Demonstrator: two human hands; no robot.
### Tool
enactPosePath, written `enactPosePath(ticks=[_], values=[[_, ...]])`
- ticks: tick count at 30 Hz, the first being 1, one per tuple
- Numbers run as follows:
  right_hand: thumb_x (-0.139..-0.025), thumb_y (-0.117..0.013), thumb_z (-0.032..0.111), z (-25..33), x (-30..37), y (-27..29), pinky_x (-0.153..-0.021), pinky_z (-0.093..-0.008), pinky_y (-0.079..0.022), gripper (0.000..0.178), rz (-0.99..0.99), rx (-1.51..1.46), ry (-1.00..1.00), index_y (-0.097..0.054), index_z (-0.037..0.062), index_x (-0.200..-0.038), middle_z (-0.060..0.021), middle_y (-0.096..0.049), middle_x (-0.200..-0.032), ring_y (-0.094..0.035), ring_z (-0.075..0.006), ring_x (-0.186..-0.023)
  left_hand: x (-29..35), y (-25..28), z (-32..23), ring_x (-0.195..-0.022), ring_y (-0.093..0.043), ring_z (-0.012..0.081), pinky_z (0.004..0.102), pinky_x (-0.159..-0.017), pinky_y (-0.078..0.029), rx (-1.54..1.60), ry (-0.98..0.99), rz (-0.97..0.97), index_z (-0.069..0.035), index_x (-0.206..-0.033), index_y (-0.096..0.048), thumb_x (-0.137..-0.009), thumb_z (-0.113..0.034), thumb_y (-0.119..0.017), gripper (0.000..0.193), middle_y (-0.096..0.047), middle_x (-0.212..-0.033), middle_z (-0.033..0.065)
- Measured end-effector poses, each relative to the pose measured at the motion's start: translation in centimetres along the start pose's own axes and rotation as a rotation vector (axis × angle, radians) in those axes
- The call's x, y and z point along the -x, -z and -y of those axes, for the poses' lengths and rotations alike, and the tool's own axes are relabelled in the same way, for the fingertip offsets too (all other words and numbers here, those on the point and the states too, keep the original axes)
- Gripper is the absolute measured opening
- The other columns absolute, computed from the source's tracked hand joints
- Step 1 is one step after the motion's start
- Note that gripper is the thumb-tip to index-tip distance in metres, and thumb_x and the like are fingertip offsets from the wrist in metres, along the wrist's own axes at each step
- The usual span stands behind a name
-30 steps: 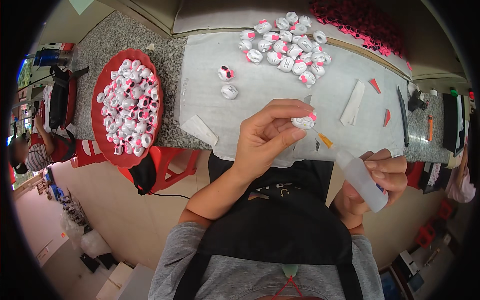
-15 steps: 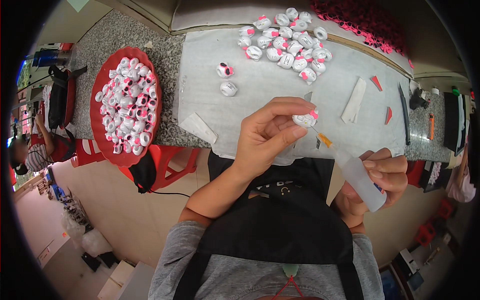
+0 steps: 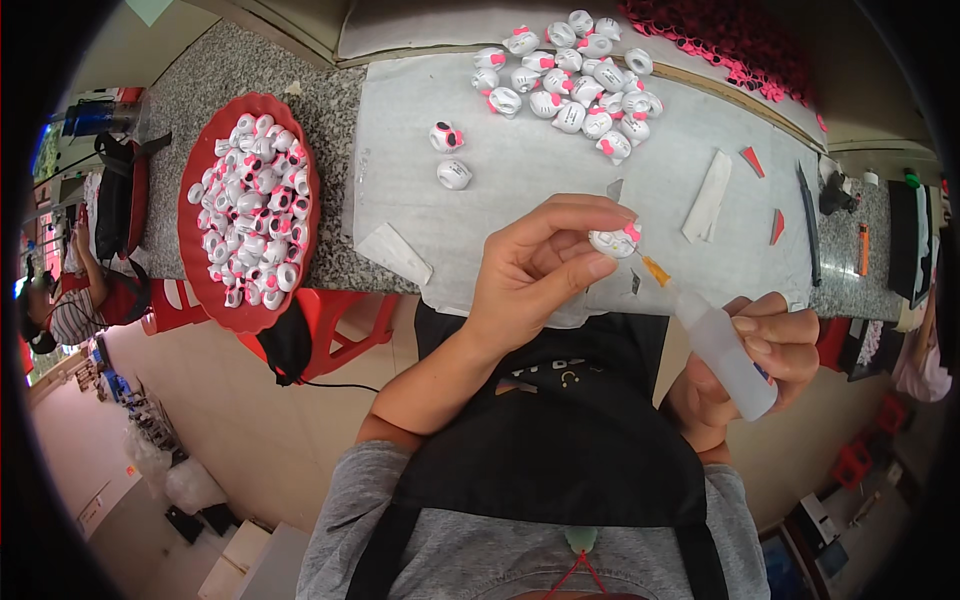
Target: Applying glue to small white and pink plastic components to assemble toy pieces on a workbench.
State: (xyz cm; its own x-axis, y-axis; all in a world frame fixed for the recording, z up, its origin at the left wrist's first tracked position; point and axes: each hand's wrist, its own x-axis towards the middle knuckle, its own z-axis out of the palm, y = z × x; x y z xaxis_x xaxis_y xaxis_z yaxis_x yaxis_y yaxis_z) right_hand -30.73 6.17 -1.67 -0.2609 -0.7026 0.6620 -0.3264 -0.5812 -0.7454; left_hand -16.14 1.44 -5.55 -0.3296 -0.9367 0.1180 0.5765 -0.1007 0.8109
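The left hand (image 3: 520, 268) pinches a rounded, glossy white, pink-trimmed piece (image 3: 609, 243); the right hand (image 3: 780, 343) grips a translucent, orange-tipped bottle (image 3: 728, 358).

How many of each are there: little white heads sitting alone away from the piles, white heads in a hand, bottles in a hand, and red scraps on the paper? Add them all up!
Lone heads: 2
White head in the left hand: 1
Bottle in the right hand: 1
Red scraps: 2
Total: 6

Left of the left grip (image 3: 525, 265) lies a red oval plastic tray (image 3: 213, 300); beyond the grip, white rounded plastic pieces (image 3: 570, 117).
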Motion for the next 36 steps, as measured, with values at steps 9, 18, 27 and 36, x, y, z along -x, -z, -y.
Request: enactPosePath(ticks=[9,18,27,36], values=[[-0.060,-0.067,0.016,0.0,0.0,-0.2,-0.042,-0.0183,-0.032,0.030,0.013,-0.057,-0.016,-0.043,0.0066,-0.076,-0.0046,-0.040,-0.071,-0.035,-0.0096,-0.051,0.0,-0.2,0.1,-0.089,-0.050,0.0202,0.0306,-0.078,-0.041,-0.028,-0.003,-0.009,0.003,-0.093,-0.050,-0.071,0.004,-0.052,0.022,-0.047,-0.100,0.0169],[-0.059,-0.067,0.014,-0.1,0.1,-0.3,-0.043,-0.0193,-0.033,0.030,0.007,-0.007,-0.009,-0.043,0.0063,-0.075,-0.0044,-0.040,-0.070,-0.036,-0.0098,-0.052,0.0,-0.3,-0.1,-0.092,-0.049,0.0185,0.0294,-0.077,-0.040,-0.282,-0.093,0.020,0.002,-0.112,-0.033,-0.069,0.009,-0.052,0.048,-0.048,-0.100,0.0168],[-0.056,-0.072,0.018,0.2,0.0,0.0,-0.046,-0.0197,-0.035,0.036,0.091,-0.004,-0.035,-0.045,0.0072,-0.077,-0.0031,-0.041,-0.071,-0.040,-0.0102,-0.054,0.0,-0.1,-0.1,-0.091,-0.050,0.0192,0.0297,-0.078,-0.040,-0.576,-0.196,0.054,0.003,-0.112,-0.033,-0.068,0.010,-0.051,0.048,-0.049,-0.099,0.0164],[-0.055,-0.070,0.011,-0.2,-1.0,0.0,-0.045,-0.0182,-0.034,0.034,0.145,-0.047,-0.030,-0.044,0.0049,-0.078,-0.0048,-0.040,-0.072,-0.039,-0.0099,-0.054,-0.2,0.2,-0.2,-0.094,-0.049,0.0209,0.0302,-0.079,-0.039,-0.645,-0.243,0.050,0.003,-0.109,-0.034,-0.068,0.011,-0.051,0.046,-0.048,-0.100,0.0169]])
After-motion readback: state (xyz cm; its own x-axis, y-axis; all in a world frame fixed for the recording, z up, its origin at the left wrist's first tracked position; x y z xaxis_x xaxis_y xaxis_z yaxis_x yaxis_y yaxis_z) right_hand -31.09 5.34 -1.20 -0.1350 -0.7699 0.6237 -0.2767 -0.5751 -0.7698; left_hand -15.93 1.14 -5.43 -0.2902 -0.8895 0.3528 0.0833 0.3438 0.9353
